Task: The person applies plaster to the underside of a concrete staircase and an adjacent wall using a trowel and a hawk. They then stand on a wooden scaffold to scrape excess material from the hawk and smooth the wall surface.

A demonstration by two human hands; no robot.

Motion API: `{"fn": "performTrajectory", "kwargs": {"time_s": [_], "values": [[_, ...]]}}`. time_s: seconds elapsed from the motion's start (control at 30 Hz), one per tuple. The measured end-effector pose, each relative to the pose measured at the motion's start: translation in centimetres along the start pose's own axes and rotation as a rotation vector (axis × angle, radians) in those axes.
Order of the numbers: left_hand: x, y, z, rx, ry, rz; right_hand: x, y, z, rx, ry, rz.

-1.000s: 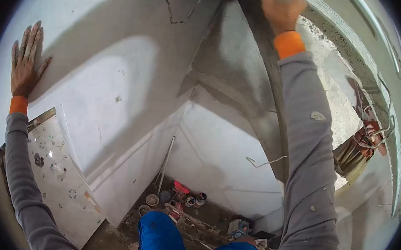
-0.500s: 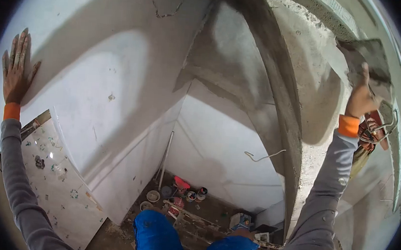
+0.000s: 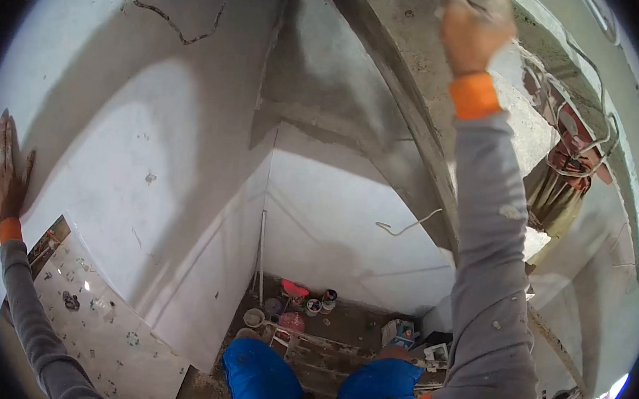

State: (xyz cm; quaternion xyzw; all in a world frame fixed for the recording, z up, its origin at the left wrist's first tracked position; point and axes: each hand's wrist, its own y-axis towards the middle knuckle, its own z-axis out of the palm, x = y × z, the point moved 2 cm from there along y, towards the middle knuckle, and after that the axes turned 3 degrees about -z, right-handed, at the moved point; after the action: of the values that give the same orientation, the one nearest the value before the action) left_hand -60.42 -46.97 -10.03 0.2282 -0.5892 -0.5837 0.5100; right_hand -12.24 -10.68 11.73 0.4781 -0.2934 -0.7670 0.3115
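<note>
My left hand (image 3: 8, 178) is open, its fingers spread flat against the white wall (image 3: 121, 178) on the left. Up at the top edge of the view, my right hand (image 3: 473, 43) is closed round a flat plastering trowel. Motion blurs this hand, and most of the trowel is cut off or hidden behind it. Just behind lies a rough grey cement beam (image 3: 413, 28), with the right forearm crossing in front of its lower part. Both sleeves are grey with orange cuffs.
Bent wires stick out at the upper left (image 3: 186, 40), on the right (image 3: 601, 93) and from the beam (image 3: 406, 226). Far below, buckets (image 3: 253, 318) and a red item (image 3: 295, 290) stand on the floor. A stained board (image 3: 104, 318) leans lower left. Reddish and olive cloth (image 3: 557, 194) shows at right.
My right hand has swung up and left with the trowel, from the right side to the top of the view. The view has shifted; my left hand stays flat on the wall.
</note>
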Motion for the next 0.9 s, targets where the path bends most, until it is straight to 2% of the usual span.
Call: {"fn": "performTrajectory", "kwargs": {"time_s": [0.07,0.17,0.3,0.43,0.57,0.6,0.63,0.7,0.8,0.9], "values": [[-0.1,0.0,-0.2,-0.002,0.0,-0.003,-3.4,-0.2,-4.9,-0.07,-0.162,-0.065],[-0.3,-0.2,-0.5,0.001,0.0,-0.011,-8.3,-0.6,-12.2,-0.113,-0.085,0.072],[-0.3,0.3,-0.7,0.004,0.005,0.002,-6.6,-1.2,-14.9,-0.151,-0.159,0.178],[-0.5,0.5,-1.1,0.004,0.017,0.003,-4.4,-1.3,-16.7,-0.075,-0.233,0.131],[-0.8,1.2,-1.5,-0.003,0.031,0.022,-0.4,-2.4,-18.1,0.066,0.053,0.594],[-1.2,1.5,-1.6,-0.002,0.036,0.026,0.1,-3.3,-18.6,0.152,0.144,0.744],[-1.4,1.7,-1.9,-0.033,0.022,0.033,0.0,-5.9,-19.1,0.431,0.052,0.875],[-1.5,1.5,-2.2,-0.006,0.02,0.018,1.1,-7.7,-18.1,0.507,-0.024,0.722],[-1.7,1.8,-2.9,0.002,0.02,0.046,-1.0,-9.1,-18.2,0.229,0.196,0.876],[-1.7,1.8,-3.3,0.003,0.025,0.061,-4.3,-9.7,-19.8,0.122,0.265,1.02]]}}
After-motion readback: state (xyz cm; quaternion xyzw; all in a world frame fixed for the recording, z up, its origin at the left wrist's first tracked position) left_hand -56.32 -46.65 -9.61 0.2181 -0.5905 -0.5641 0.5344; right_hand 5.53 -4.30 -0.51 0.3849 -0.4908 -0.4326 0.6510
